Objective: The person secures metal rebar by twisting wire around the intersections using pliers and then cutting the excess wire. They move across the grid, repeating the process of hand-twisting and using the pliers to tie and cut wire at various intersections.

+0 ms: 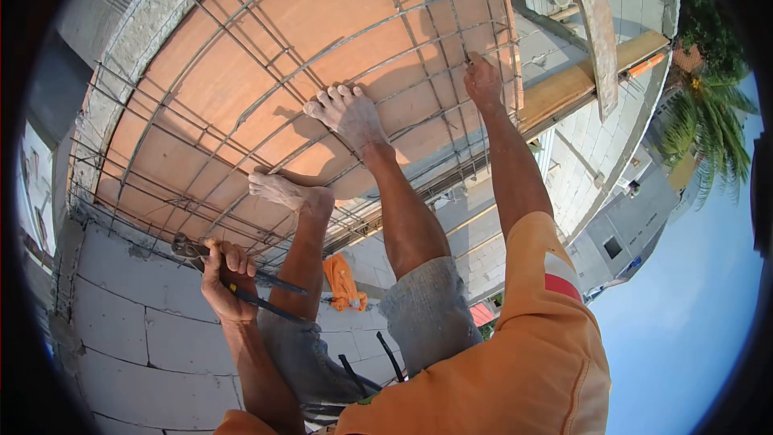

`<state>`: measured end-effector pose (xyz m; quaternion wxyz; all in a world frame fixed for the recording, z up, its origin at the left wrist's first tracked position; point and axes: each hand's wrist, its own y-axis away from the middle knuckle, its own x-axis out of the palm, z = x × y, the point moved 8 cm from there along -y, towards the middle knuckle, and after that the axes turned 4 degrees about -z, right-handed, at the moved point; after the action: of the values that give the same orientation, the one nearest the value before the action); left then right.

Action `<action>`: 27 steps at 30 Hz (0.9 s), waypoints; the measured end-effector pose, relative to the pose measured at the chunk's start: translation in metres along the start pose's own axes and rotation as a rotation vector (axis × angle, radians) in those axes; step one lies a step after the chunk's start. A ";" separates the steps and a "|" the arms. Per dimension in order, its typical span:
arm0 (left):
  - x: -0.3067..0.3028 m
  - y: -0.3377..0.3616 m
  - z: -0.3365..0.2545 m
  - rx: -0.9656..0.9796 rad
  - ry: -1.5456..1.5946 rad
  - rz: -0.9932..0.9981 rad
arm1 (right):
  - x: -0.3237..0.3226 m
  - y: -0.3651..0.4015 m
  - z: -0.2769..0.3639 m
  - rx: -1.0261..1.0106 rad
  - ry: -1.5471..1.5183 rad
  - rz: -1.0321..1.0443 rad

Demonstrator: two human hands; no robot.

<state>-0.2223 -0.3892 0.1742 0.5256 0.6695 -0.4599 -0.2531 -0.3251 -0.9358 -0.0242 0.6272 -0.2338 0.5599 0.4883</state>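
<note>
In the head view, my left hand [229, 280] is wrapped round a pair of pincers [188, 247]. The metal jaws point up and left, and the dark handles spread apart below my fingers. My right hand [483, 82] is stretched far forward, its fingers closed at a bar of the steel rebar mesh [330, 47]. Whatever is between those fingers is too small to tell. Under the mesh lies an orange-brown plywood panel [217, 64]. My bare, dusty feet [350, 117] are on the mesh and panel.
A pale block wall [193, 346] runs along the lower left. An orange cloth [344, 283] hangs by my legs. To the right are a wooden beam [555, 105], an upright plank [594, 32] and more block walling with a drop beyond. A rough concrete edge [153, 28] borders the panel.
</note>
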 end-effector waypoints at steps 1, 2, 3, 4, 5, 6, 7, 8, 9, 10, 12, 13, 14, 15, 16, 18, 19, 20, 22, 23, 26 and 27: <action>0.000 0.000 0.001 0.004 -0.001 0.001 | -0.002 -0.001 -0.001 -0.015 0.003 0.019; 0.001 -0.001 0.002 -0.003 -0.002 0.006 | -0.004 -0.003 -0.002 -0.031 0.006 0.036; 0.001 -0.001 0.002 -0.009 -0.005 0.010 | -0.008 -0.004 0.001 -0.031 0.001 0.034; 0.001 -0.001 0.001 -0.004 -0.008 0.010 | -0.011 -0.005 0.003 -0.041 0.019 0.037; 0.000 0.000 0.001 -0.006 -0.025 0.002 | -0.014 -0.006 0.006 -0.050 0.038 0.041; 0.000 0.000 0.001 -0.009 -0.041 -0.006 | -0.012 -0.007 0.000 -0.050 0.036 0.038; 0.000 -0.002 0.001 -0.005 -0.042 -0.004 | -0.005 -0.008 -0.007 -0.070 0.050 0.046; -0.002 -0.003 0.002 -0.010 -0.039 0.007 | 0.001 -0.005 -0.014 -0.085 0.065 0.060; -0.002 -0.002 0.002 -0.016 -0.033 0.016 | 0.001 0.000 -0.013 -0.084 0.065 0.062; 0.000 -0.002 0.002 -0.011 -0.030 0.021 | -0.006 -0.001 -0.008 -0.116 -0.058 -0.004; -0.001 0.000 0.004 -0.023 -0.037 -0.053 | -0.009 -0.003 -0.009 -0.147 -0.183 -0.073; 0.000 0.000 0.004 -0.019 -0.039 -0.051 | -0.001 -0.006 -0.013 -0.142 -0.118 -0.053; 0.001 0.000 0.004 -0.016 -0.045 -0.041 | 0.004 -0.005 -0.018 -0.135 -0.051 -0.031; 0.002 0.000 0.004 -0.010 -0.050 -0.031 | 0.001 -0.003 -0.017 -0.135 -0.054 -0.033; 0.002 -0.001 0.003 0.002 -0.048 -0.029 | -0.006 -0.003 -0.011 -0.172 -0.090 -0.091; -0.001 -0.001 0.002 -0.003 -0.065 -0.045 | -0.006 -0.007 -0.004 -0.210 -0.137 -0.152; -0.001 0.000 0.001 0.003 -0.067 -0.047 | -0.004 -0.007 -0.004 -0.209 -0.182 -0.172; -0.001 0.000 0.002 0.003 -0.072 -0.043 | -0.004 -0.006 -0.006 -0.205 -0.223 -0.192; -0.001 0.000 0.003 -0.006 -0.083 -0.036 | 0.001 -0.012 0.001 -0.117 -0.120 -0.128; -0.003 0.000 0.004 -0.011 -0.074 -0.036 | 0.006 -0.010 -0.007 -0.030 -0.014 -0.060; -0.002 -0.003 0.004 -0.013 -0.072 -0.035 | 0.006 -0.007 -0.009 -0.112 0.035 -0.116; -0.004 -0.001 0.004 -0.021 -0.078 -0.049 | 0.004 -0.004 -0.011 -0.107 0.037 -0.115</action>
<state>-0.2274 -0.3872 0.1711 0.5078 0.6645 -0.4610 -0.2966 -0.3275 -0.9454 -0.0317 0.6302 -0.3078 0.5301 0.4765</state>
